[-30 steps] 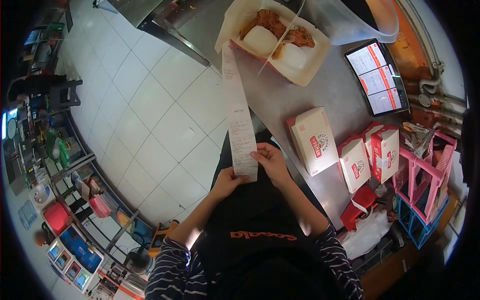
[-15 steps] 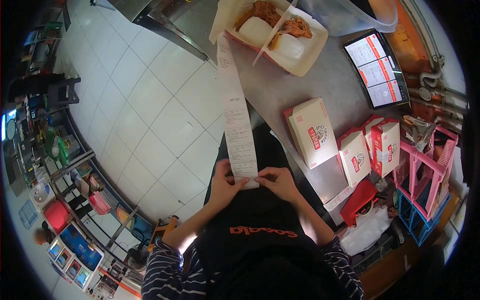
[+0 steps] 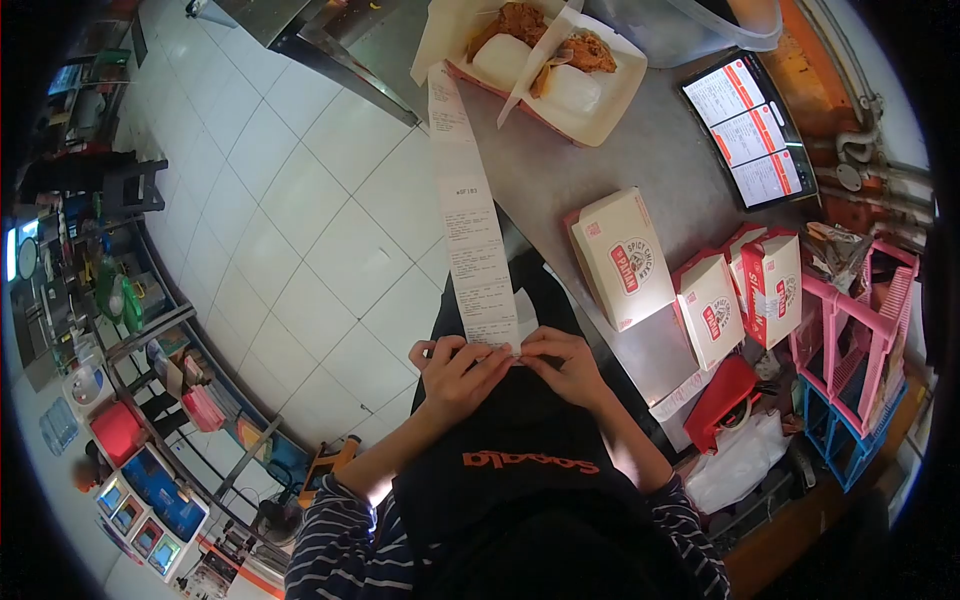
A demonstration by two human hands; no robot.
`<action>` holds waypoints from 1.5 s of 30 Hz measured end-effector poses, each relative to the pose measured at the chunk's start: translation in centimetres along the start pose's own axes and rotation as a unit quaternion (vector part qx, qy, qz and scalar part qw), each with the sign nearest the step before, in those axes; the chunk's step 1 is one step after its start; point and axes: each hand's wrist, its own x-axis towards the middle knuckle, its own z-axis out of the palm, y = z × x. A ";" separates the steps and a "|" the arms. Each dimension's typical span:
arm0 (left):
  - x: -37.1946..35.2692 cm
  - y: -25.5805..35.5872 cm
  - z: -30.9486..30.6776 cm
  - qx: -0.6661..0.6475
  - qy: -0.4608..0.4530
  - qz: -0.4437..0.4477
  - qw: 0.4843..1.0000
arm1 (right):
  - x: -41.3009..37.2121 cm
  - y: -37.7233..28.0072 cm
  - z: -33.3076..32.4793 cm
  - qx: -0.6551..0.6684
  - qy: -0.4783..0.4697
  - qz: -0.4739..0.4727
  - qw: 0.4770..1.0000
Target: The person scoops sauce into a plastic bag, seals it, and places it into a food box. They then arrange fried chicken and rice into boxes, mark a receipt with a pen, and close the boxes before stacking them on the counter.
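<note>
A long printed paper receipt (image 3: 476, 230) hangs between me and the table, its far end near the open food box (image 3: 590, 125). At its near end, my left hand (image 3: 460, 378) lies across the paper with fingers bent and the tips pressed on the edge. My right hand (image 3: 562, 366) pinches the same edge from the other side, its fingertips close to the left ones. A white paper flap shows behind the strip, just above my right fingers. Fried chicken and white wrapped portions sit in the open box.
On the metal table (image 3: 520, 170) stand a closed chicken box (image 3: 622, 260) and several smaller cartons (image 3: 712, 312). A tablet (image 3: 748, 130) leans at the back right, near a clear plastic tub (image 3: 690, 35). Pink and blue racks (image 3: 860, 340) stand at the right, beside a red bag (image 3: 722, 402).
My left hand has shifted over the receipt's lower end, fingers now across it. The lower edge has risen slightly, and a paper flap now shows behind the strip near my right hand.
</note>
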 end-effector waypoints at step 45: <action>20.3 -1.5 17.5 -0.187 -0.313 0.647 0.670 | 2.4 3.6 4.6 0.407 0.728 0.101 0.542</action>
